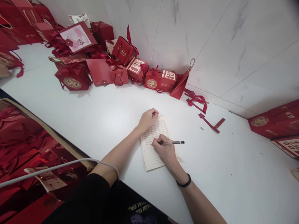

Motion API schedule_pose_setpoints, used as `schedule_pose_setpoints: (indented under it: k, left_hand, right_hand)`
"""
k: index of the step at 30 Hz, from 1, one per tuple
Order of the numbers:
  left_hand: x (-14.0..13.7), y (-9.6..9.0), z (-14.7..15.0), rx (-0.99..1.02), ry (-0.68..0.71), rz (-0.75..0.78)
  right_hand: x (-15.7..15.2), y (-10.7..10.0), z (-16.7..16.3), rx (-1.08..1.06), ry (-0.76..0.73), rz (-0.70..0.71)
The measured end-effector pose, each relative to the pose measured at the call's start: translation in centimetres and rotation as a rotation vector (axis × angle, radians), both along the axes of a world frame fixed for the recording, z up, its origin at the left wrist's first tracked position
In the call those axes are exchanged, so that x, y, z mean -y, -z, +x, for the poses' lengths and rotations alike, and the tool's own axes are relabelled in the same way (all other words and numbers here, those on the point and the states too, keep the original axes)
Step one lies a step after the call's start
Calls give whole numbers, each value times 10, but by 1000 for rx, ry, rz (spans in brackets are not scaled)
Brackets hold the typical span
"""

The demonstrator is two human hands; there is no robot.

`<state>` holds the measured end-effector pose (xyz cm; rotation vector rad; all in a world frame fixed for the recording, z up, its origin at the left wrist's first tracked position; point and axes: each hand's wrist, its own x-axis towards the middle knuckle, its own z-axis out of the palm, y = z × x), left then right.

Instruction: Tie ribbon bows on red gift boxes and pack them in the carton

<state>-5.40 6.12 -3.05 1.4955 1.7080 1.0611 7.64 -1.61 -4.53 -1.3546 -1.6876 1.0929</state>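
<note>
A lined sheet of paper (pixel 154 157) lies tilted on the white table, its upper part filled with rows of handwriting and its lower lines blank. My right hand (pixel 164 151) rests on it, fingers closed round a black pen (pixel 177 142). The pen's tip is at the last written row, mostly hidden by the fingers. A black band (pixel 185 182) circles my right wrist. At the paper's upper left edge lies my left hand (pixel 147 120), its fingers curled in loosely, with nothing visible in them.
Red gift boxes (pixel 73 77) with ribbons line the wall. Loose red straps (pixel 210 123) and a ribbon (pixel 198 99) lie beyond the paper. More red boxes (pixel 273 121) stand at right. A carton (pixel 77 149) of red packaging sits at lower left, a grey cable (pixel 70 162) crossing over it.
</note>
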Motion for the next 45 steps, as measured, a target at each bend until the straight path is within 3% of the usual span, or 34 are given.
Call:
schedule_pose_setpoints:
  k: [26, 31, 35, 38, 40, 45]
  left_hand:
    - [0, 1, 0, -9, 13, -14]
    - [0, 3, -1, 43, -1, -39]
    - [-1, 4, -2, -14, -27, -22]
    - [-17, -3, -15, -111, -113, -12]
    - [-33, -18, -38, -195, -229, 19]
    - [-46, -70, -139, -403, -709, 95]
  right_hand:
    - [2, -4, -1, -118, 90, -60]
    - [-9, -11, 13, -393, 276, -279]
    - [-24, -15, 35, -398, 467, -143]
    - [-33, -14, 47, -312, 511, -165]
    - [-36, -11, 50, -295, 496, -179]
    - [-36, -2, 49, -291, 371, -221]
